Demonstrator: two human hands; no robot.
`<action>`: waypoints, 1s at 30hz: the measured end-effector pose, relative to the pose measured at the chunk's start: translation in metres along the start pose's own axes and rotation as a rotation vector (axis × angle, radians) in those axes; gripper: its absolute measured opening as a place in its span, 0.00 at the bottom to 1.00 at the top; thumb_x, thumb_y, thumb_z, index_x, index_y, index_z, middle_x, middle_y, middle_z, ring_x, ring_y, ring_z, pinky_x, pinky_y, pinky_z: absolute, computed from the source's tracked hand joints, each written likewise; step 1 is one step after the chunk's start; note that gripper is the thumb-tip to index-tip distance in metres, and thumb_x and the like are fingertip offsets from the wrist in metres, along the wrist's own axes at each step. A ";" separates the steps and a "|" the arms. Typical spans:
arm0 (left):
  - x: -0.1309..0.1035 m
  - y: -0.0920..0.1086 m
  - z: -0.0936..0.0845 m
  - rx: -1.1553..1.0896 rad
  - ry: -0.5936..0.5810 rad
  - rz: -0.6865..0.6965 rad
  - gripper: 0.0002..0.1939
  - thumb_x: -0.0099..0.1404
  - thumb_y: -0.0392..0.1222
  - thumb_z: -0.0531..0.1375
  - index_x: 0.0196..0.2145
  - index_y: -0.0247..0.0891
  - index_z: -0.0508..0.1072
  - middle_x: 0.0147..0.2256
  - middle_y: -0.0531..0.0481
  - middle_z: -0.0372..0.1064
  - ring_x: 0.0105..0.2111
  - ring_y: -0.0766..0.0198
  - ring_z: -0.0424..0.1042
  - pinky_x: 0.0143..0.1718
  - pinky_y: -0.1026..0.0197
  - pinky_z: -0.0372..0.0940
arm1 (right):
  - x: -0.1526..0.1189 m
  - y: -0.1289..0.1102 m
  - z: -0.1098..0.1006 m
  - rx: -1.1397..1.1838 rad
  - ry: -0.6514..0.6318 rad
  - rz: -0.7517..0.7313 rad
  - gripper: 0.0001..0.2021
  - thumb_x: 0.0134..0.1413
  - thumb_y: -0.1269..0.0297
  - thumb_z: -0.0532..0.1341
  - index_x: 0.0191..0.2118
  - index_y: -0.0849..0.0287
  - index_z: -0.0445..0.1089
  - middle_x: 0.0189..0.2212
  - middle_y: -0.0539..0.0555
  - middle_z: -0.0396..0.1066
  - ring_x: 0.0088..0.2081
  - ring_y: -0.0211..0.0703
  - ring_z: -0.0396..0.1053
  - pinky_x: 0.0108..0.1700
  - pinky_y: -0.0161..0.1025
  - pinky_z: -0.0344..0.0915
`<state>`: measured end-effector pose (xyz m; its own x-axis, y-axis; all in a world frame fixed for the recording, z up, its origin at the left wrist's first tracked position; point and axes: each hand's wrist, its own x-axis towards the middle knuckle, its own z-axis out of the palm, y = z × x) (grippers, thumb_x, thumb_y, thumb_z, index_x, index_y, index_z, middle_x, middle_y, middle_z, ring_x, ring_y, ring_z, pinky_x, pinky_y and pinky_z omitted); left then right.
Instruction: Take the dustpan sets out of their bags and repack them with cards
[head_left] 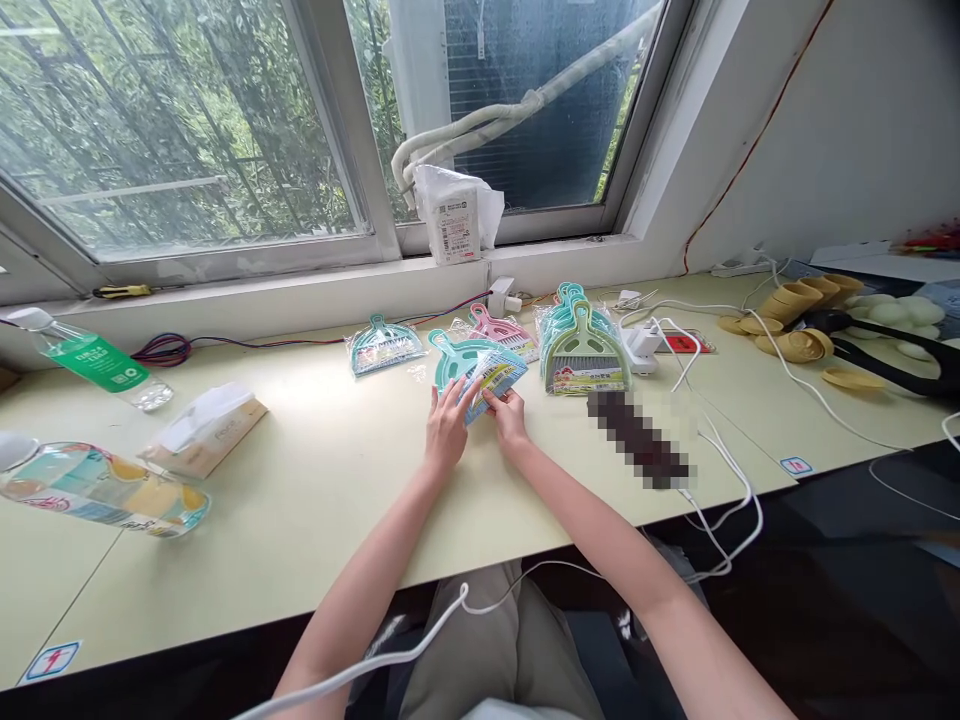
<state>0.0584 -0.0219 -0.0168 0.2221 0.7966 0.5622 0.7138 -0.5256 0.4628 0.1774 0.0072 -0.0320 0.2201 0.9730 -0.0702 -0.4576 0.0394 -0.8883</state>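
Hands (447, 432) on a printed card (498, 381)

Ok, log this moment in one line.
left hand: touching printed packaging | right hand: holding its edge | nearby: teal dustpan, green dustpan

A turquoise dustpan (480, 350), a blue-and-yellow card (501, 374), a pink dustpan (511, 328) and an olive-green dustpan (582, 342) with grey bristles (589, 363) colour a pale yellow table (300, 500); a bottle label (97, 362) shows bright green, the cups (789, 300) mustard yellow.
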 end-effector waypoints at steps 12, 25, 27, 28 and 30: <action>0.001 -0.006 -0.008 0.326 0.121 0.091 0.14 0.65 0.33 0.50 0.41 0.41 0.74 0.54 0.43 0.64 0.59 0.52 0.57 0.65 0.41 0.37 | 0.000 0.000 0.001 0.054 -0.016 0.017 0.17 0.34 0.61 0.69 0.34 0.60 0.68 0.33 0.53 0.74 0.35 0.43 0.71 0.36 0.37 0.70; 0.002 -0.003 -0.006 0.447 0.120 0.106 0.13 0.65 0.32 0.48 0.39 0.37 0.72 0.47 0.38 0.67 0.55 0.50 0.61 0.63 0.37 0.39 | 0.001 0.001 0.001 -0.012 -0.020 0.000 0.18 0.35 0.59 0.69 0.35 0.60 0.68 0.33 0.55 0.75 0.36 0.46 0.72 0.36 0.39 0.71; 0.002 -0.001 -0.006 0.433 0.104 0.117 0.13 0.64 0.31 0.48 0.41 0.36 0.70 0.49 0.38 0.65 0.56 0.50 0.60 0.63 0.37 0.39 | 0.002 0.000 0.001 -0.027 -0.042 -0.007 0.19 0.35 0.58 0.69 0.36 0.61 0.68 0.34 0.55 0.75 0.36 0.45 0.72 0.35 0.39 0.71; 0.002 0.000 -0.005 0.415 0.091 0.124 0.14 0.64 0.30 0.48 0.42 0.36 0.70 0.50 0.37 0.64 0.57 0.50 0.59 0.63 0.37 0.39 | 0.001 0.000 0.001 -0.040 -0.063 -0.009 0.19 0.35 0.57 0.69 0.36 0.61 0.68 0.34 0.55 0.75 0.36 0.45 0.72 0.35 0.39 0.71; 0.002 0.002 -0.005 0.370 0.067 0.127 0.15 0.63 0.28 0.48 0.43 0.36 0.68 0.51 0.38 0.63 0.58 0.51 0.57 0.62 0.37 0.42 | 0.000 0.000 0.002 -0.081 -0.106 -0.013 0.20 0.35 0.56 0.69 0.36 0.61 0.69 0.33 0.55 0.74 0.34 0.44 0.72 0.34 0.39 0.71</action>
<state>0.0571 -0.0226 -0.0111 0.2890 0.7045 0.6482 0.8772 -0.4661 0.1155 0.1758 0.0080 -0.0308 0.1313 0.9912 -0.0141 -0.3836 0.0377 -0.9227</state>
